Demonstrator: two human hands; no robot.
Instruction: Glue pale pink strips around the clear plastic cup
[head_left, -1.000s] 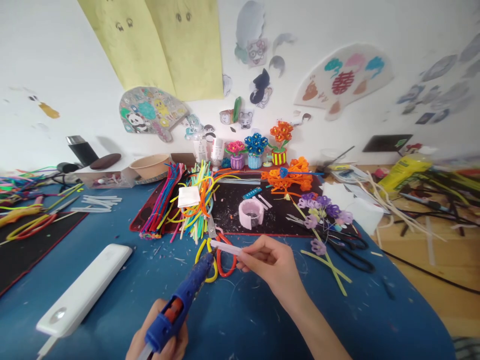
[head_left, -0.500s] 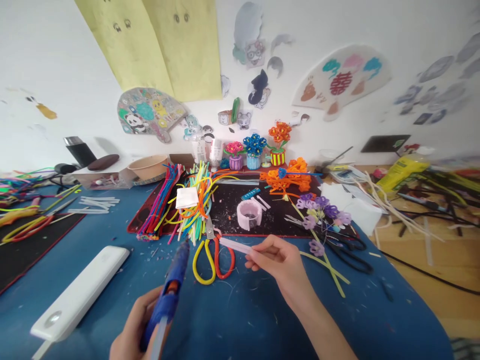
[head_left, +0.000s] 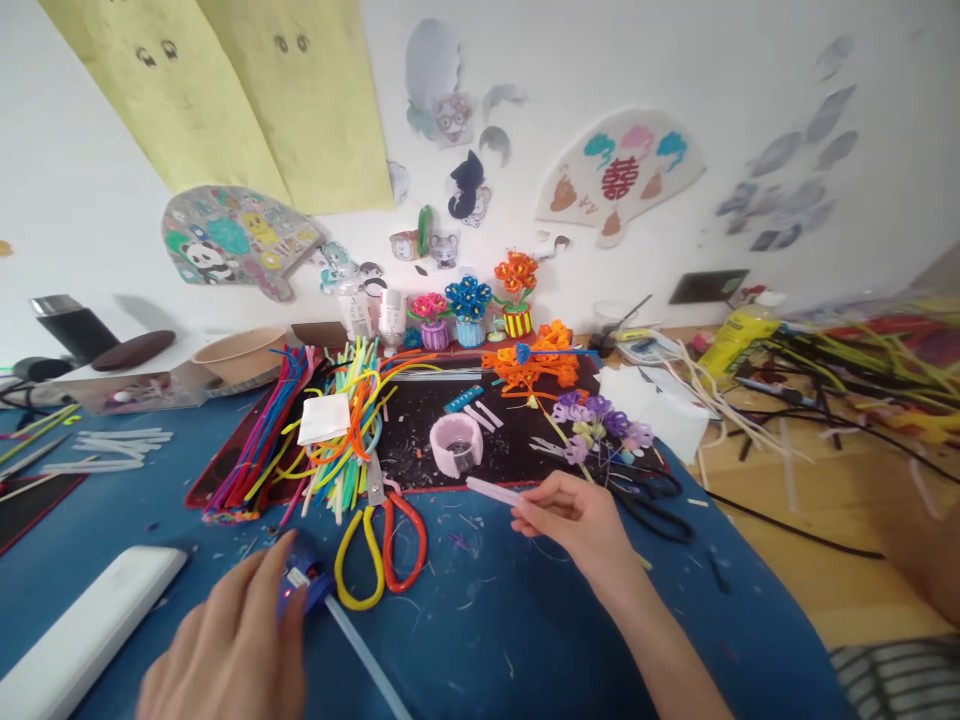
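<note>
My left hand (head_left: 232,640) is closed on a blue hot glue gun (head_left: 309,575), low over the blue table at the lower left. A clear glue stick (head_left: 367,655) sticks out of its back end toward the bottom edge. My right hand (head_left: 566,520) pinches a pale lilac strip (head_left: 491,491), apparently pipe cleaner pieces laid side by side, pointing left. Just beyond the strip, a lilac ring-shaped piece (head_left: 444,462) stands on the black mat. Between my hands lie scissors (head_left: 362,575) with yellow and red handles.
Bundles of coloured pipe cleaners (head_left: 281,430) lie on the mat, with a white pad (head_left: 324,418) on them. Purple flowers (head_left: 581,447) and black-handled scissors (head_left: 652,515) lie right. Small flower pots (head_left: 471,330) line the wall. A white device (head_left: 90,625) lies left.
My left hand has lowered the glue gun leftward, away from the strip, and turned it so its back end points right. The right hand still pinches the strip. The view has swung right.
</note>
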